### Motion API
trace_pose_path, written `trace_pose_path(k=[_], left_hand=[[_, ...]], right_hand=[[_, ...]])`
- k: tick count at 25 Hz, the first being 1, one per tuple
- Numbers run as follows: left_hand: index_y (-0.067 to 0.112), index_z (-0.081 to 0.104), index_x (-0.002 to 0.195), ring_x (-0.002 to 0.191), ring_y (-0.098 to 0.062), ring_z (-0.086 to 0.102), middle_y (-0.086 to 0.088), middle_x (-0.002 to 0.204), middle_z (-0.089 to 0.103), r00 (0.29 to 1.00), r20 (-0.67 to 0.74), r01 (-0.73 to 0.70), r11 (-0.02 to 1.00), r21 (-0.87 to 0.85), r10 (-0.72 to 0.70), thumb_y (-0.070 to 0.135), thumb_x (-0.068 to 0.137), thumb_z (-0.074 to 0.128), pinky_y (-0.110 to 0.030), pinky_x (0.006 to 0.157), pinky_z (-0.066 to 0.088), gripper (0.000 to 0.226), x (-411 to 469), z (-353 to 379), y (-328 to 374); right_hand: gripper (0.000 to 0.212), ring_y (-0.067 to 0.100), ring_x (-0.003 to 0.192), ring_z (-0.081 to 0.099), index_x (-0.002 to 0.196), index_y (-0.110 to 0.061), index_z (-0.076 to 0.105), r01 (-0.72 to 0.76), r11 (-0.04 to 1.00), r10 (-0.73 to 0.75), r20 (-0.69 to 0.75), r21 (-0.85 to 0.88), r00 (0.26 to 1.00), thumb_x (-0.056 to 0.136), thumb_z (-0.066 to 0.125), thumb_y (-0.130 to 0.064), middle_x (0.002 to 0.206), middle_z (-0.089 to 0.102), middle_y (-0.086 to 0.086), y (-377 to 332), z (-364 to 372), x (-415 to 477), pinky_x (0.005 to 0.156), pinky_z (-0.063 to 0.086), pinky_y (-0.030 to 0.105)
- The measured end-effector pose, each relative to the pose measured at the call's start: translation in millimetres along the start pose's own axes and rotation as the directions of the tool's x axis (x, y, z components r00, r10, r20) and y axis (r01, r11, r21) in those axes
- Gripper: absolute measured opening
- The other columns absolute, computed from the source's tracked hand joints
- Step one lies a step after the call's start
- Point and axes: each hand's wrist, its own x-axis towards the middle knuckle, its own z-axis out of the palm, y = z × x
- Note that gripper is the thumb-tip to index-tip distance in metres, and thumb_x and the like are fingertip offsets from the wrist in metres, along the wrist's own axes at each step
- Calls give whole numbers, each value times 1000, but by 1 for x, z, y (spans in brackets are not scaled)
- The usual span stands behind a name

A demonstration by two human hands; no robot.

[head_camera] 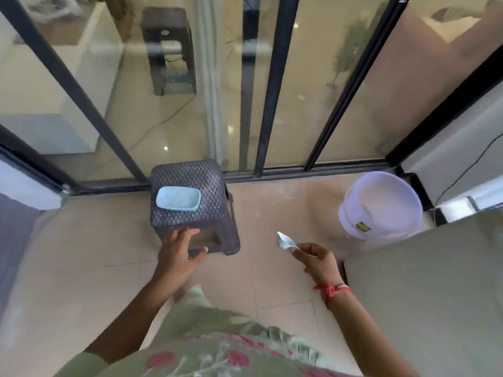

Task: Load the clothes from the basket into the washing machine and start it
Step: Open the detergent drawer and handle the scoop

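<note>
We pinch a small sachet (284, 241) in our right hand (318, 260), long axis pointing to 10 o'clock, while our left hand (174, 248) spreads loose by the woven stool (187, 175). A grey top (422, 295) (perhaps the washing machine) lies at 4 o'clock, nearest the right.

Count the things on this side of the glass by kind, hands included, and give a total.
Stool: 1
Blue tub, sitting on the stool: 1
White bucket: 1
Small packet, pinched in the right hand: 1
Hands: 2 (left hand, right hand)
Total: 6
</note>
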Motion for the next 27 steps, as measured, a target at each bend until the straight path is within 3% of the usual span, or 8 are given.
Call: trace_pose_path(k=[4, 8, 12, 15, 21, 24, 27], left_hand=[[5, 65, 105, 96, -36, 57, -15, 95, 61, 998, 28, 63, 998, 2, -63, 50, 67, 48, -41, 79, 49, 61, 46, -48, -83], [6, 60, 116, 111, -37, 51, -17, 111, 57, 989, 55, 132, 989, 60, -136, 23, 75, 72, -42, 90, 43, 46, 103, -81, -168], [8, 52, 128, 128, -35, 39, -17, 126, 52, 964, 100, 237, 968, 87, -245, 24, 82, 68, -42, 100, 36, 51, 134, -98, -229], [8, 50, 130, 134, -35, 33, -15, 131, 50, 941, 139, 296, 950, 96, -307, 25, 85, 66, -43, 103, 35, 50, 149, -93, -264], [12, 53, 126, 136, -35, 30, -12, 130, 51, 910, 214, 346, 935, 81, -355, 29, 85, 65, -47, 102, 35, 46, 150, -77, -297], [11, 54, 125, 136, -35, 31, -11, 129, 53, 918, 221, 311, 944, 109, -328, 29, 86, 63, -46, 103, 34, 43, 154, -75, -300], [13, 51, 128, 140, -32, 25, -8, 136, 49, 920, 221, 301, 945, 127, -323, 27, 88, 62, -45, 105, 31, 43, 159, -75, -296]], right_hand=[[13, 15, 72, 57, 86, -10, 70, 31, 983, -25, 35, -183, 999, 79, 74, -20, 77, 65, 1, -34, 119, 48, 57, 42, 20], [25, 21, 81, 60, 94, -7, 72, 11, 930, 16, 70, -368, 997, 76, 75, -23, 91, 68, 9, -51, 231, 105, 68, 42, 25], [31, 29, 104, 53, 102, -12, 71, 8, 798, 9, 25, -603, 1000, 74, 75, -25, 115, 56, 16, -48, 312, 159, 86, 40, 30], [32, 29, 116, 43, 108, -24, 68, 37, 659, -27, 26, -751, 999, 78, 69, -35, 128, 46, 8, -51, 355, 193, 95, 38, 36], [34, 27, 126, 33, 109, -35, 65, 280, 464, -157, 233, -841, 960, 77, 66, -48, 137, 35, 3, -44, 415, 229, 107, 29, 49], [33, 27, 136, 25, 108, -36, 66, 333, 430, -168, 288, -839, 943, 76, 68, -45, 144, 29, 2, -29, 420, 244, 112, 17, 56], [35, 28, 138, 21, 107, -33, 67, 322, 479, -173, 272, -816, 947, 74, 71, -42, 147, 27, 3, -24, 414, 247, 113, 17, 56]])
